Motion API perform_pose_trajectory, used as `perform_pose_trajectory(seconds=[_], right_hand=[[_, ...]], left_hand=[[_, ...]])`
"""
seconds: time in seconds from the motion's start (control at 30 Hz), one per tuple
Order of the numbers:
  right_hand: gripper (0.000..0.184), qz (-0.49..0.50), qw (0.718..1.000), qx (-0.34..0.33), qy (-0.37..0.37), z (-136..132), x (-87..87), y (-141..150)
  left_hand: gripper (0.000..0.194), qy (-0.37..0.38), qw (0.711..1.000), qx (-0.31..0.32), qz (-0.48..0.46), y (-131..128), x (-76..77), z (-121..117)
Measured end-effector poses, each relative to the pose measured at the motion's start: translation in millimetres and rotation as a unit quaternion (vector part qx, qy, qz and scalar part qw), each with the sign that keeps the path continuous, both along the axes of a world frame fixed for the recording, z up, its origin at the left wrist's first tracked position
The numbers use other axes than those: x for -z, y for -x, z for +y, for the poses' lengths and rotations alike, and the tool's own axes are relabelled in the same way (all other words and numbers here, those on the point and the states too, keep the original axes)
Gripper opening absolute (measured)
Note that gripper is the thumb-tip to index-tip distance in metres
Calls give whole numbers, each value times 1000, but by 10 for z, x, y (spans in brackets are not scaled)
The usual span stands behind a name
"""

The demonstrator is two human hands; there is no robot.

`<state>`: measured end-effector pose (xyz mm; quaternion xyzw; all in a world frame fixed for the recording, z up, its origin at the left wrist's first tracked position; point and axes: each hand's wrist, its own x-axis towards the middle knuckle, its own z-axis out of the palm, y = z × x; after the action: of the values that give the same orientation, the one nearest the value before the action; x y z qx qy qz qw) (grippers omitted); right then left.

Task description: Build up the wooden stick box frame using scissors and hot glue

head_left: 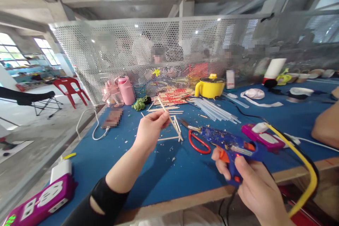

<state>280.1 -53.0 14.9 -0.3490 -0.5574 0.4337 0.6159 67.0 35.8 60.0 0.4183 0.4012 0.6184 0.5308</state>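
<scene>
My left hand (149,129) is closed in a pinch on a thin wooden stick (162,104). That stick looks joined to a small frame of sticks (178,127) just beyond my fingers; my hand hides part of it. In my right hand (255,180) is a blue hot glue gun (221,137) with orange trigger, fingers wrapped round its handle. Its nozzle points left toward the stick frame, apart from it. Scissors with red handles (200,145) lie on the blue table under the nozzle, partly covered by it.
Behind the hands lie a pile of wooden sticks (174,96), clear glue sticks (215,109), green yarn (140,103) and a yellow pot (211,87). Purple power strips (50,197) sit left and right. A yellow cable (304,152) loops at right, near another person's arm (327,127).
</scene>
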Motion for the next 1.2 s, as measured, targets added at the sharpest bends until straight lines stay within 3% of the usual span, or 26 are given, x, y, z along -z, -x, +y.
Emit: perform_pose_trajectory(seconds=[0.1, 0.27, 0.5, 1.2], right_hand=[[28, 18, 1000, -2, 25, 45, 4, 57], [32, 83, 995, -48, 36, 71, 3, 90], [36, 144, 986, -78, 32, 35, 65, 128], [35, 168, 981, -88, 42, 55, 92, 207]], left_hand=[[10, 71, 993, 41, -79, -18, 3, 66], [7, 112, 984, 46, -133, 11, 29, 28], [11, 110, 976, 28, -183, 53, -64, -29], [8, 129, 967, 43, -216, 7, -62, -76]])
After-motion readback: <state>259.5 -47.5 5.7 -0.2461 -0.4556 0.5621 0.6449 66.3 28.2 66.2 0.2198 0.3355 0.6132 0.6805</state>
